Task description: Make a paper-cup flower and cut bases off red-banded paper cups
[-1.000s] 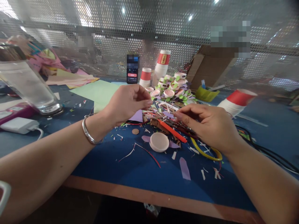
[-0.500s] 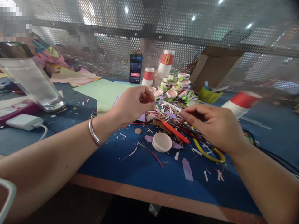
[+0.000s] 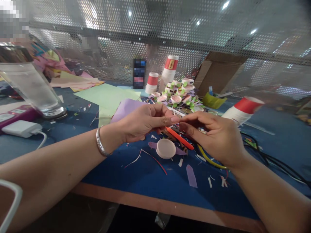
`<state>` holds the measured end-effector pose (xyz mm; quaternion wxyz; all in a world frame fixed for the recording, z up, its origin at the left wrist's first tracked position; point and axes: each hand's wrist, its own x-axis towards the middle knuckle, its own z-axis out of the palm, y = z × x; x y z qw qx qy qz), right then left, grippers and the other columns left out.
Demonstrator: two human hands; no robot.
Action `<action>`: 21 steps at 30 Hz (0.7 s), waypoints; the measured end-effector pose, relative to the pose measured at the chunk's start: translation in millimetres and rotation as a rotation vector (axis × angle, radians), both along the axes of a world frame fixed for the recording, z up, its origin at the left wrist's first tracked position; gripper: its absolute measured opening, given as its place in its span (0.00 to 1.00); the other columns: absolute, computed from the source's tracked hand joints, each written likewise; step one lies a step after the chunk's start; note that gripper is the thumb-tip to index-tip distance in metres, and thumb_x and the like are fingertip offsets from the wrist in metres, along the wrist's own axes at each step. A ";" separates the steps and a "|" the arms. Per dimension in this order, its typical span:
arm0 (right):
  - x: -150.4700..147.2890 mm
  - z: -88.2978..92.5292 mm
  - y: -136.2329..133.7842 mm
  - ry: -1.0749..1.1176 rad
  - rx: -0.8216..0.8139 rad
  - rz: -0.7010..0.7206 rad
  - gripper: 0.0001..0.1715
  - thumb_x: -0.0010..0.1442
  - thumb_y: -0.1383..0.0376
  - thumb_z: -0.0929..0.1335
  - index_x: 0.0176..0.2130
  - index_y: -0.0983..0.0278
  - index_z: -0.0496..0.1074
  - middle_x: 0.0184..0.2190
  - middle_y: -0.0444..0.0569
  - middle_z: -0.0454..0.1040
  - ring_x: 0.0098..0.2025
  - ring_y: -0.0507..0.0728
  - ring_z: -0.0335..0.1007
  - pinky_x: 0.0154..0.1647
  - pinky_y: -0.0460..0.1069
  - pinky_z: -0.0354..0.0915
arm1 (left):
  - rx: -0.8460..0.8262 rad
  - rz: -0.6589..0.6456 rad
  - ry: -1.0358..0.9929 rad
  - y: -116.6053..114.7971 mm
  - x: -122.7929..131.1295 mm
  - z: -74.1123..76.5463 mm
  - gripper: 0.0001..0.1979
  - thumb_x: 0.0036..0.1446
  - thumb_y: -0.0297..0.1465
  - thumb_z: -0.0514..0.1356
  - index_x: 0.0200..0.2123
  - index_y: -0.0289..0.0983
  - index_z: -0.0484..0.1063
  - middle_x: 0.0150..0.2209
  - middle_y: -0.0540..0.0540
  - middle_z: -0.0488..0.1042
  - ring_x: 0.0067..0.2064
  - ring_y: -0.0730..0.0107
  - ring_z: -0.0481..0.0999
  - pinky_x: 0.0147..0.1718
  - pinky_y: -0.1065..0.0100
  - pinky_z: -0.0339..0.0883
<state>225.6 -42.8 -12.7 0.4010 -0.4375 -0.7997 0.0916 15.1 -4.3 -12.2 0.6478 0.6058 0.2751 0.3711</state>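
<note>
Over the scraps in the middle of the table, my left hand (image 3: 150, 121) and my right hand (image 3: 216, 134) meet at the fingertips. Each has its thumb and forefinger pinched together, and whatever they hold is too small or hidden. Just below them lies a shallow white round cup piece (image 3: 166, 149) with purple paper tabs sticking out on both sides. A slim orange-red tool (image 3: 180, 138) rests behind it. Beside my right wrist curves a yellow loop (image 3: 211, 160), partly covered. A loose purple paper strip (image 3: 191, 176) lies nearer the table edge.
Behind my hands rises a heap of small cup pieces (image 3: 176, 98) with green tabs. Red-and-white paper cups (image 3: 168, 69) stand in stacks, another cup stack (image 3: 243, 110) leaning right. Left are green paper (image 3: 109, 94), a glass bottle (image 3: 31, 84) and a white charger (image 3: 21, 126).
My hands have come together from being apart, my left hand moving right and lower. Purple paper now shows behind my left hand. The view has shifted slightly.
</note>
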 end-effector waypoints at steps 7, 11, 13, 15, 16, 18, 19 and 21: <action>-4.7 -2.8 -7.9 0.114 0.102 0.072 0.05 0.65 0.67 0.72 0.42 0.60 0.80 0.35 0.43 0.83 0.30 0.50 0.78 0.29 0.44 0.72 | 0.005 -0.050 0.056 -4.3 2.5 0.9 0.15 0.55 0.34 0.73 0.29 0.36 0.69 0.23 0.56 0.68 0.23 0.83 0.65 0.20 0.78 0.55; -6.2 -2.9 -8.6 0.153 0.090 0.048 0.05 0.64 0.67 0.73 0.41 0.59 0.81 0.33 0.40 0.83 0.30 0.48 0.78 0.29 0.42 0.72 | 0.001 -0.054 0.045 -5.2 3.3 2.4 0.13 0.60 0.33 0.69 0.29 0.35 0.68 0.23 0.55 0.68 0.22 0.84 0.65 0.20 0.79 0.56; -8.2 -2.4 -9.5 0.178 0.099 0.043 0.05 0.64 0.68 0.73 0.41 0.59 0.81 0.33 0.40 0.83 0.30 0.48 0.78 0.30 0.41 0.73 | -0.019 -0.065 0.025 -5.6 3.6 2.5 0.12 0.61 0.32 0.68 0.29 0.35 0.69 0.23 0.55 0.68 0.22 0.84 0.65 0.21 0.79 0.56; -10.4 -1.6 -11.5 0.205 0.101 0.042 0.05 0.64 0.68 0.73 0.41 0.58 0.80 0.32 0.40 0.82 0.30 0.48 0.77 0.30 0.41 0.73 | -0.044 -0.076 -0.019 -6.1 3.8 2.0 0.13 0.60 0.34 0.69 0.30 0.35 0.69 0.23 0.55 0.68 0.23 0.84 0.65 0.22 0.79 0.57; -11.4 -1.2 -12.9 0.217 0.098 0.045 0.05 0.64 0.68 0.73 0.40 0.59 0.80 0.31 0.39 0.82 0.29 0.48 0.77 0.30 0.41 0.73 | -0.058 -0.081 -0.044 -6.5 4.0 1.7 0.14 0.58 0.35 0.70 0.30 0.35 0.69 0.24 0.55 0.68 0.23 0.83 0.66 0.22 0.79 0.57; -13.1 -0.2 -16.1 0.241 0.097 0.047 0.04 0.64 0.68 0.73 0.40 0.59 0.80 0.29 0.39 0.81 0.28 0.48 0.76 0.28 0.41 0.72 | -0.082 -0.094 -0.089 -7.7 4.6 1.4 0.16 0.55 0.37 0.72 0.30 0.35 0.70 0.24 0.55 0.67 0.23 0.83 0.65 0.22 0.79 0.56; -14.0 0.4 -17.6 0.256 0.098 0.048 0.03 0.64 0.67 0.73 0.39 0.58 0.80 0.28 0.39 0.80 0.27 0.47 0.75 0.28 0.41 0.72 | -0.094 -0.103 -0.107 -8.5 5.0 1.5 0.17 0.55 0.38 0.73 0.29 0.35 0.70 0.23 0.55 0.67 0.23 0.83 0.65 0.21 0.79 0.56; -15.8 1.4 -20.1 0.296 0.093 0.052 0.03 0.64 0.66 0.74 0.39 0.58 0.80 0.28 0.39 0.80 0.27 0.48 0.75 0.28 0.42 0.72 | -0.120 -0.129 -0.143 -10.2 5.8 2.4 0.18 0.53 0.37 0.74 0.28 0.34 0.69 0.22 0.55 0.66 0.22 0.83 0.64 0.20 0.79 0.54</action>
